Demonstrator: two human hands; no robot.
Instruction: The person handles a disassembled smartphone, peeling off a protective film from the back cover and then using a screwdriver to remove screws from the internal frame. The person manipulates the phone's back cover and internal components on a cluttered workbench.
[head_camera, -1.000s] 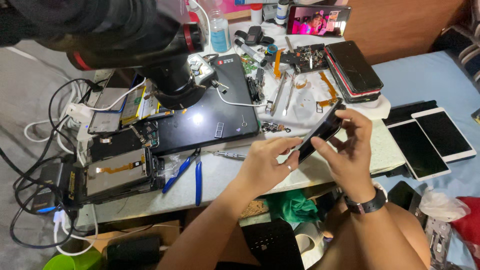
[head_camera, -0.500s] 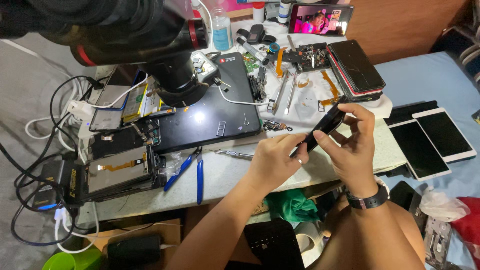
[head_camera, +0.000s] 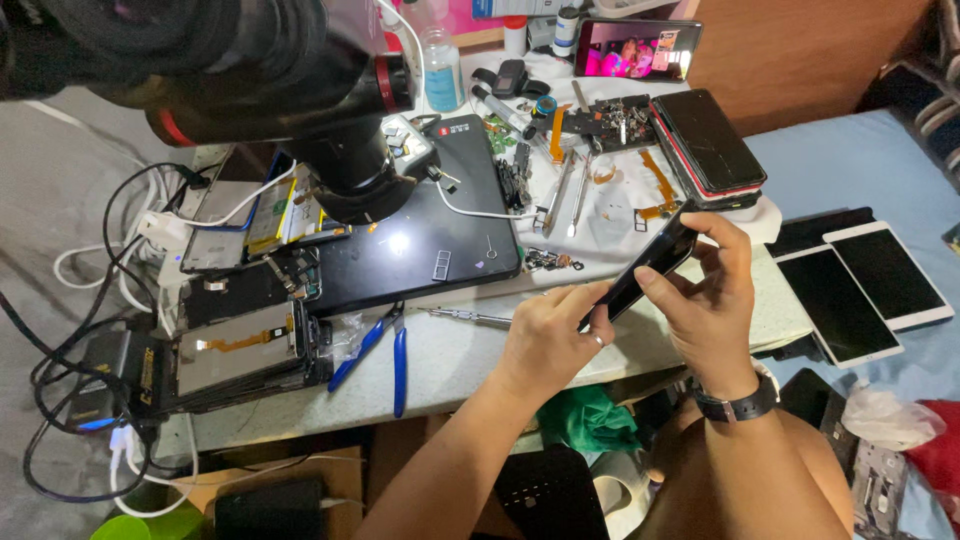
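The workbench (head_camera: 470, 360) carries the largest items: a black microscope head (head_camera: 330, 120) overhanging a dark work mat (head_camera: 420, 240), with opened phone chassis (head_camera: 240, 345) stacked at the left edge beside tangled cables (head_camera: 70, 330). Blue-handled pliers (head_camera: 385, 345) lie just in front of the mat; a stack of dark phones (head_camera: 710, 140) sits at the far right of the bench, and two white-bordered display panels (head_camera: 865, 290) rest on the blue surface beyond it. The item in work is a black phone (head_camera: 650, 265), held clear above the front edge of the bench, tilted with its upper end toward the phone stack. My right hand (head_camera: 710, 310) grasps it by the long edges, thumb on the near edge and fingers curled over the upper end. My left hand (head_camera: 550, 340) is closed around the lower end, fingertips pressed to its edge; I cannot tell whether a tool sits between them. Handling judgement: the unit is light, rigid and thin, with a smooth glass face that is likely slippery and will crack under bending or point load. Take hold along the frame edges only, keep pressure off the flat faces, and support both ends. Smaller parts, namely orange flex cables (head_camera: 655, 185), tweezers (head_camera: 560, 195) and loose screws (head_camera: 550, 262), lie scattered behind the phone.
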